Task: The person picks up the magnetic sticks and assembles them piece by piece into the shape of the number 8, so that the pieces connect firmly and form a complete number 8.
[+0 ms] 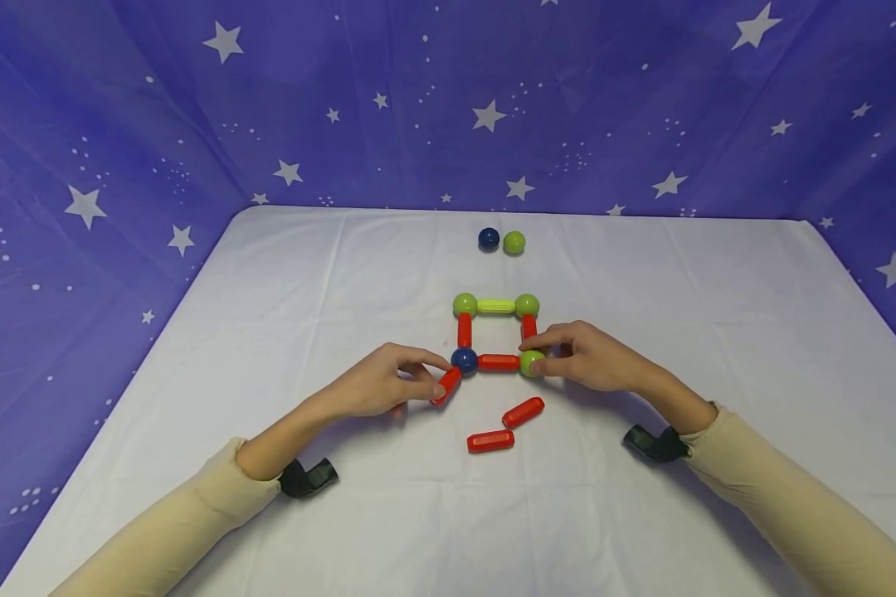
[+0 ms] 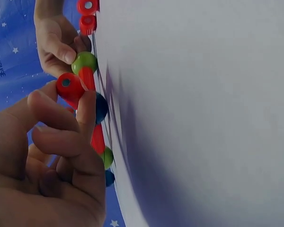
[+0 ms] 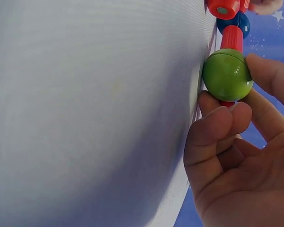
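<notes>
A flat square of balls and rods lies on the table. Its front left corner is a blue ball (image 1: 465, 361); the other corners are green balls, two at the back (image 1: 465, 305). A yellow-green rod (image 1: 496, 306) forms the back side, red rods (image 1: 499, 363) the other sides. My left hand (image 1: 381, 381) pinches another red rod (image 1: 449, 384), slanting, its upper end right at the blue ball. With thumb and fingers my right hand (image 1: 593, 356) grips the front right green ball (image 3: 227, 75). In the left wrist view the held rod's round end (image 2: 68, 85) faces the camera.
Two loose red rods, one slanted (image 1: 523, 412) and one nearly level (image 1: 490, 441), lie in front of the square. Behind it sit a loose blue ball (image 1: 489, 240) and a green ball (image 1: 514, 243). A starry purple cloth (image 1: 418, 108) hangs behind the white-covered table (image 1: 306, 274).
</notes>
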Demonstrator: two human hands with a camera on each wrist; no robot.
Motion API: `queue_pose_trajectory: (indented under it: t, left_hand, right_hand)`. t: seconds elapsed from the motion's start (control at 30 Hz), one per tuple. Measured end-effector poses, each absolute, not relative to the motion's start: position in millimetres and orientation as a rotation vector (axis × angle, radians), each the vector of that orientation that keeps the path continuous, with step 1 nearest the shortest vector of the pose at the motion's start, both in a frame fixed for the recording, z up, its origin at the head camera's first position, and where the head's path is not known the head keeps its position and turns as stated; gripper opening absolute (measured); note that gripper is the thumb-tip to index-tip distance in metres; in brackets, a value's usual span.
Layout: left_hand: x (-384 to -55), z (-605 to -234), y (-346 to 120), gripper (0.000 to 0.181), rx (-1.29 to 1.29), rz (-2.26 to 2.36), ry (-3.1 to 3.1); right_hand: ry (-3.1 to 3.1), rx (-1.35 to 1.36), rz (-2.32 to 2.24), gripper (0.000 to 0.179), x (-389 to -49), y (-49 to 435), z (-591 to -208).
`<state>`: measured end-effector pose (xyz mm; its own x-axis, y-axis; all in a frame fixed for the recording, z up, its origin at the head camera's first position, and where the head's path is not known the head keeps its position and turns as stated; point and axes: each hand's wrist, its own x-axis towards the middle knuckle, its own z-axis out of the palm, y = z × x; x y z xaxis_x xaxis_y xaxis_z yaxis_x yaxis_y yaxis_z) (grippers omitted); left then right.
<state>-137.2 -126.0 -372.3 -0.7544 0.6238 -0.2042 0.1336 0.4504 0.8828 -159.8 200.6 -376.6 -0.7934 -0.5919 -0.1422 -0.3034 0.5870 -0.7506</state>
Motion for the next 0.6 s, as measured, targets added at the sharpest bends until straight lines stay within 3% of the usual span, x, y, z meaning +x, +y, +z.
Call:
queue_pose_trajectory:
  t: [0.6]
  left_hand:
    - [-133.2,-373.8,-109.7,0.03,0.678,1.262,2.168]
  right_hand:
    - [2.444,-0.707,-1.046,0.033,-160.1,200.6,-376.5]
